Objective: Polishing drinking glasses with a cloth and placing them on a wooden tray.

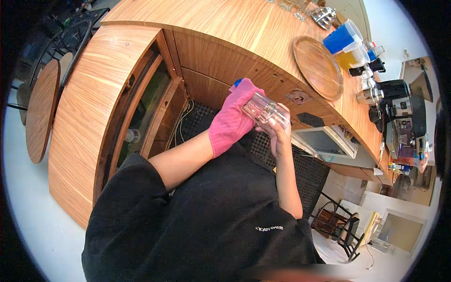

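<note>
In front of my chest I hold a clear drinking glass (263, 110), tilted on its side. My right hand (278, 126) is bare and closed around one end of it, fingers wrapped about the wall. My left hand (237, 113) is covered to the wrist by pink fabric; I cannot tell whether it is a glove or a wrapped cloth. It is closed against the glass's other end, and the fabric hides its fingers. A small blue piece (238, 82) shows at the top of the pink fabric, its kind unclear.
A wooden counter (225, 19) curves around me, carrying a round wooden tray (318, 68), a blue plastic jug (342, 37), several glasses and a black coffee machine (399, 101). At the left is an open-fronted cabinet (136, 113). Black perforated matting (312, 183) covers the floor; a chair (336, 221) stands behind, right.
</note>
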The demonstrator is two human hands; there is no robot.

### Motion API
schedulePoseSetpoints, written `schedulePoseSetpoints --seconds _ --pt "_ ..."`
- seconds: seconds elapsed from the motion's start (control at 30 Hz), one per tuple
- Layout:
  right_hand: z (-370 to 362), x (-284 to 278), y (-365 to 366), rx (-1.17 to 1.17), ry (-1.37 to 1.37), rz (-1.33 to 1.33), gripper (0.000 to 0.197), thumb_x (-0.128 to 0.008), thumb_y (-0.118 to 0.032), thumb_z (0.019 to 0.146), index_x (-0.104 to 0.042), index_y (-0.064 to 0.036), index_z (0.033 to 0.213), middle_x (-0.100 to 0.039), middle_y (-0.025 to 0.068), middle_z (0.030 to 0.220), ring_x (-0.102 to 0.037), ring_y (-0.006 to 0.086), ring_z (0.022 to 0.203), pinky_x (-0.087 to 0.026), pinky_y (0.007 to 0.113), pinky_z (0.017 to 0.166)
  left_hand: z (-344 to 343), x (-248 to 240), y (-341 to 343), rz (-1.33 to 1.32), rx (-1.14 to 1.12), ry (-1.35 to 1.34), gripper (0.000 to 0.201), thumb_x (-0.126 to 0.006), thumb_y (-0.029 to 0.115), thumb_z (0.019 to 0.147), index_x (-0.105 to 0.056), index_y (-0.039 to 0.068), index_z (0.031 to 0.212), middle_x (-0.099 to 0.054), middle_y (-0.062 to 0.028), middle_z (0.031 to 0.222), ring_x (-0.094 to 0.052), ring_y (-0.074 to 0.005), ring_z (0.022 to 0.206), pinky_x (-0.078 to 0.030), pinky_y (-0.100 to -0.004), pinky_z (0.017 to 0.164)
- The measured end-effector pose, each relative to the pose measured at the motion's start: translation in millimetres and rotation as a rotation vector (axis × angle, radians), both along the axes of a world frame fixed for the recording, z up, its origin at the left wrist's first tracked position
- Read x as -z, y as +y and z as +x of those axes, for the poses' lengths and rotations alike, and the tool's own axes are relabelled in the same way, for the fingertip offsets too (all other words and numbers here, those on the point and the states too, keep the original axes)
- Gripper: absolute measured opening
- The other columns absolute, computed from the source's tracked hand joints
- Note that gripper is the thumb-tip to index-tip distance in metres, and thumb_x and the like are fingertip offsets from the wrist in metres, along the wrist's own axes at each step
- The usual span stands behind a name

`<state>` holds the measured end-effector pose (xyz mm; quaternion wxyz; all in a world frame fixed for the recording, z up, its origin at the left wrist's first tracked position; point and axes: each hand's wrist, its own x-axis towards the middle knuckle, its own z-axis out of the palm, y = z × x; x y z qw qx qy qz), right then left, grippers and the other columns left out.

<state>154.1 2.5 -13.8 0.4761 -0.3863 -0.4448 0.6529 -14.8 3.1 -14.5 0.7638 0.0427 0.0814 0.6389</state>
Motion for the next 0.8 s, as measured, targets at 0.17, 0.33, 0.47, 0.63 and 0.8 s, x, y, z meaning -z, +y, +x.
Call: schedulePoseSetpoints --seconds 0.17,0.33,0.47,0.63,0.8 --pt "10.8 21.8 7.6 -0.03 -0.04 -0.008 0.069 -0.069 -0.041 0.092 -0.041 -0.0064 0.144 -0.056 0.0122 0.135 -0.055 0.0241 0.127 -0.044 0.041 0.109 8.9 11.8 -0.3 -0.053 -0.077 0.091 0.016 -0.067 0.025 0.102 -0.063 0.011 0.109 -0.068 -0.0043 0.108 -0.065 -0.0161 0.1 -0.053 -0.0334 0.09" --pt "16.4 41.4 16.9 -0.007 -0.045 0.0 0.058 -0.062 -0.04 0.097 -0.046 -0.0054 0.141 -0.057 0.0086 0.136 -0.054 0.0205 0.125 -0.038 0.036 0.109 8.3 23.8 9.6 0.155 -0.223 0.654 0.013 -0.067 0.012 0.099 -0.06 0.011 0.109 -0.066 -0.0049 0.113 -0.063 -0.0155 0.103 -0.051 -0.0315 0.091" --pt "19.8 32.1 19.5 -0.036 -0.073 0.036 0.065 -0.066 -0.043 0.096 -0.045 -0.0036 0.143 -0.058 0.0094 0.135 -0.054 0.0208 0.127 -0.038 0.037 0.111 7.5 16.3 3.8 0.295 -0.302 0.947 0.015 -0.066 0.007 0.093 -0.059 0.01 0.107 -0.064 -0.0038 0.108 -0.062 -0.0149 0.103 -0.05 -0.0316 0.089" --pt "25.6 31.7 19.9 -0.147 -0.024 0.04 0.07 -0.077 -0.032 0.09 -0.044 -0.0018 0.145 -0.058 0.0114 0.136 -0.052 0.0201 0.13 -0.039 0.037 0.113 4.2 1.8 7.4 0.23 -0.236 0.878 0.015 -0.066 0.007 0.092 -0.06 0.01 0.105 -0.064 -0.0033 0.108 -0.062 -0.0154 0.102 -0.049 -0.0324 0.09" --pt "39.9 26.2 24.5 -0.155 -0.214 0.214 0.078 -0.093 -0.026 0.073 -0.054 -0.0006 0.135 -0.064 0.0081 0.127 -0.059 0.0178 0.122 -0.045 0.038 0.109 -5.4 -21.6 19.1 1.104 -0.715 2.063 0.02 -0.069 0.0 0.075 -0.067 0.004 0.094 -0.069 -0.0128 0.099 -0.065 -0.0324 0.096 -0.049 -0.0395 0.091"
